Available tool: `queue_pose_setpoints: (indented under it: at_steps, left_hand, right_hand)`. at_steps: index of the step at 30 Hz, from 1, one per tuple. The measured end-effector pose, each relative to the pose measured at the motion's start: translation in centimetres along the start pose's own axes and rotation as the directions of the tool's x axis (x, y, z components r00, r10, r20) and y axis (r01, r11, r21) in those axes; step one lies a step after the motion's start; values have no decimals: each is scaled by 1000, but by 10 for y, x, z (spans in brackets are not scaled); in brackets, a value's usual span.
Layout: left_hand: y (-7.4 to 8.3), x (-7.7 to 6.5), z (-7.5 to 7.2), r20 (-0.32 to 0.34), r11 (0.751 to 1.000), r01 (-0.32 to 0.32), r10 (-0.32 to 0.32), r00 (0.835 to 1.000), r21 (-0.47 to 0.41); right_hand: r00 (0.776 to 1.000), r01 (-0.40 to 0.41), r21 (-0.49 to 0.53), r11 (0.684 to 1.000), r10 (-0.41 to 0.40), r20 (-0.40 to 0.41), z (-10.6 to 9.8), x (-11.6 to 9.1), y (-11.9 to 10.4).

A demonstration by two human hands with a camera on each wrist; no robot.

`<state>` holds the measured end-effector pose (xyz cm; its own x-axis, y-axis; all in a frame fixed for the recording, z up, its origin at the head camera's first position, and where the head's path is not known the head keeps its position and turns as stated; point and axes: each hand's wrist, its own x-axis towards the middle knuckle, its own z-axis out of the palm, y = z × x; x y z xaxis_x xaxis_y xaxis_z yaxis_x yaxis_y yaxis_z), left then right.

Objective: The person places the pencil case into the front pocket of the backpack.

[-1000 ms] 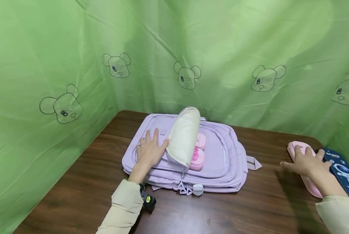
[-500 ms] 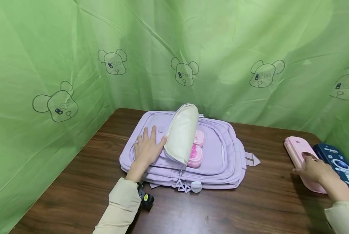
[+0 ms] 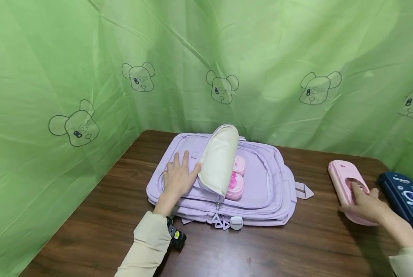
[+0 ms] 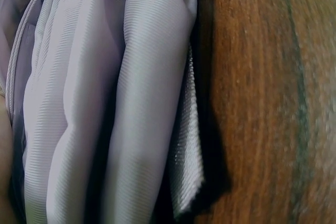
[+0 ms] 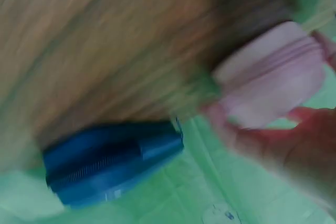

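A lilac backpack (image 3: 192, 144) lies flat on the wooden table, its front pocket folded back to show a cream lining (image 3: 219, 161). Beside that lining sit two small pink cases (image 3: 239, 165), partly covered by it. My left hand (image 3: 179, 177) rests on the backpack with fingers spread, the thumb touching the folded pocket. At the right, my right hand (image 3: 369, 206) grips a long pink pencil case (image 3: 343, 173) with an oval picture on its lid. The right wrist view is blurred, but the pink pencil case (image 5: 273, 72) shows between thumb and fingers.
A navy pencil case (image 3: 405, 196) with a space print lies right of the pink one. Green cloth (image 3: 268, 57) with bear outlines hangs behind and at both sides. A strap end (image 3: 304, 190) sticks out from the backpack's right side.
My right hand has come down from above the pink pencil case, taken hold of it and shifted it left, away from the navy one. My left hand stays on the backpack.
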<state>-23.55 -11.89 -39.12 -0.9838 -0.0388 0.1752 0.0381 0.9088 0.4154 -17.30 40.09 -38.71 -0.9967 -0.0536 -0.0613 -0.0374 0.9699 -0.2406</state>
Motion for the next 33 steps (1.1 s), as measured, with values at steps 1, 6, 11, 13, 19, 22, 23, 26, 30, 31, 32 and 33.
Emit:
queue_pose_setpoints:
  at_steps: [1,6,11,13,19,22,23,26,30,31,32,33]
  left_hand:
    - [1,0,0,1,1000,1,-1,1000,-1]
    - [2,1,2,-2,1000,-2,2,1000,-3]
    - [1,0,3,-2,1000,-1,1,1000,-5]
    - [1,-1,3,2,1000,-2,2,1000,-5]
    - [0,1,1,-12,1000,-4,4,1000,-5]
    - [1,2,1,-16,1000,-3,3,1000,-2]
    - [2,1,1,-12,1000,-4,4,1000,0]
    - [3,1,3,-12,1000,-9,9,1000,6]
    - [3,1,3,-19,1000,-7,8,1000,13]
    - [2,1,2,-22,1000,-5,6,1000,14]
    - [1,1,2,-25,1000,-4,4,1000,14]
    - [1,1,2,-27,1000,-3,3,1000,14]
  right_hand:
    - [1000,7,7,1000,-7,9,1,2,-2]
    - [999,1,-3,1000,-1,33,5,10,-11]
    - [1000,18,27,999,-18,-7,4,13,-20]
    - [996,67,54,996,-64,-56,0,12,-24]
    - [928,297,88,951,-266,-260,-22,13,-47]
    - [911,342,85,936,-308,-273,-28,11,-64]
    - [907,355,81,931,-322,-272,-29,10,-70]
    - [891,396,69,916,-364,-271,-29,7,-91]
    - [855,468,51,882,-437,-279,-29,7,-118]
    - [848,483,50,874,-452,-278,-29,8,-125]
    - [841,496,46,867,-466,-277,-28,9,-131]
    - [835,507,45,861,-477,-273,-27,10,-136]
